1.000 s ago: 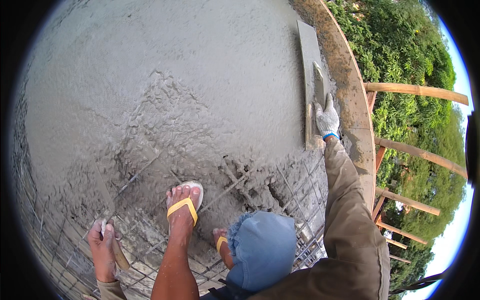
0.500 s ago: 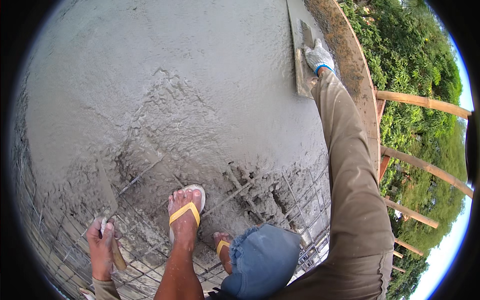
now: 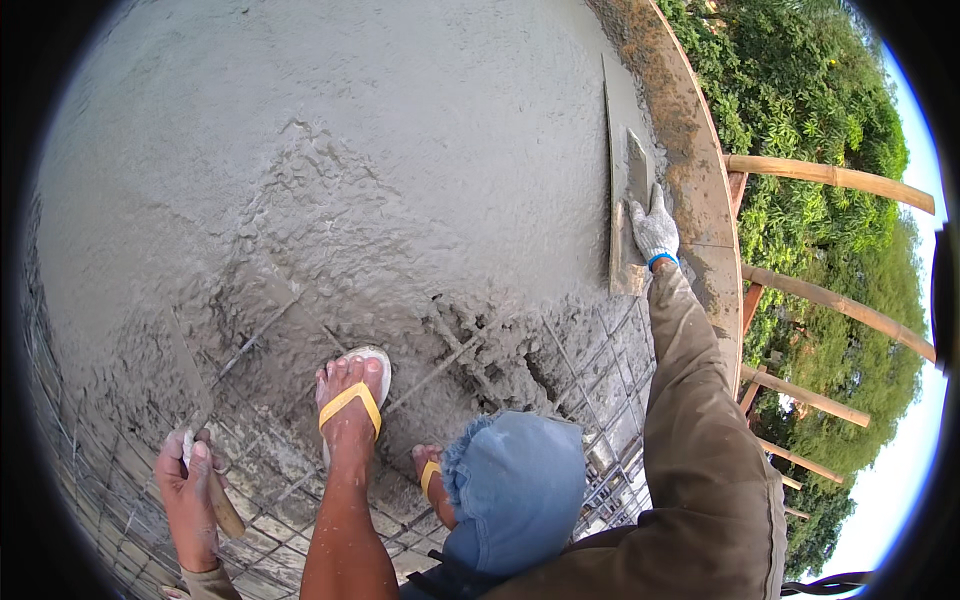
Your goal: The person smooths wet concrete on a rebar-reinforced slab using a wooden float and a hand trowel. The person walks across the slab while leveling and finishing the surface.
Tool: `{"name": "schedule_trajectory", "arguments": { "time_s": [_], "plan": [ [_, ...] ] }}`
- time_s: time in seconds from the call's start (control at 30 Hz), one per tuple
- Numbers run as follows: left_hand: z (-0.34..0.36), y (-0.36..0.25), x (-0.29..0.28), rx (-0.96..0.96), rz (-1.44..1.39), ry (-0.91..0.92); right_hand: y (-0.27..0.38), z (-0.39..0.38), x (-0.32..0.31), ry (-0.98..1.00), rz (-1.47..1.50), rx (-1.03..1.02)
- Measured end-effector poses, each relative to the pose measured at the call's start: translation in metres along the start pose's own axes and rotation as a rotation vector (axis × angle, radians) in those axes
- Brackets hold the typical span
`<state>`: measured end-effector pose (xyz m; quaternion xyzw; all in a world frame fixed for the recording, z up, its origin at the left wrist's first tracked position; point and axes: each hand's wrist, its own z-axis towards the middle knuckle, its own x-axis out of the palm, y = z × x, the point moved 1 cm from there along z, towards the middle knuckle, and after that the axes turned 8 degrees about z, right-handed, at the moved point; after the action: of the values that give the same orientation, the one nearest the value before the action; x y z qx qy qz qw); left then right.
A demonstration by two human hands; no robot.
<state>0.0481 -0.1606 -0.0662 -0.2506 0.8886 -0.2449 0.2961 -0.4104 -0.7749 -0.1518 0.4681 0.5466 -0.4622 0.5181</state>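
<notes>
My right hand [image 3: 655,232], in a white knit glove with a blue cuff, is on the handle of a long finishing trowel [image 3: 622,120]. Its flat blade lies on wet grey concrete [image 3: 420,160], close alongside the edge board. Some fingers stretch along the handle while the thumb side curls round it. At lower left my bare left hand [image 3: 190,495] grips a smaller trowel by its wooden handle [image 3: 228,512]; its blade, smeared grey, blends into the concrete beyond. Something white shows between those fingers, too small to name.
A curved form board [image 3: 690,150] borders the slab on the right, with bamboo poles [image 3: 830,175] and trees [image 3: 790,90] outside it. Exposed rebar mesh [image 3: 270,530] lies along the near side. My feet, in yellow-strapped flip-flops [image 3: 352,400], stand amid rough concrete and bars.
My right hand has drawn the long trowel toward me along the board. The view has shifted slightly. My left hand keeps its hold on the small trowel.
</notes>
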Motion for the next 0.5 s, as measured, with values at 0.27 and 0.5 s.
{"name": "schedule_trajectory", "arguments": {
  "time_s": [0.27,0.5],
  "plan": [
    [-0.001,0.016,0.001,-0.072,-0.018,0.021,0.05,0.021,-0.004,-0.097,0.143,-0.159],
    [-0.003,-0.007,0.012,0.022,0.002,0.066,0.019,0.019,-0.002,-0.033,0.02,-0.019]
  ]
}}
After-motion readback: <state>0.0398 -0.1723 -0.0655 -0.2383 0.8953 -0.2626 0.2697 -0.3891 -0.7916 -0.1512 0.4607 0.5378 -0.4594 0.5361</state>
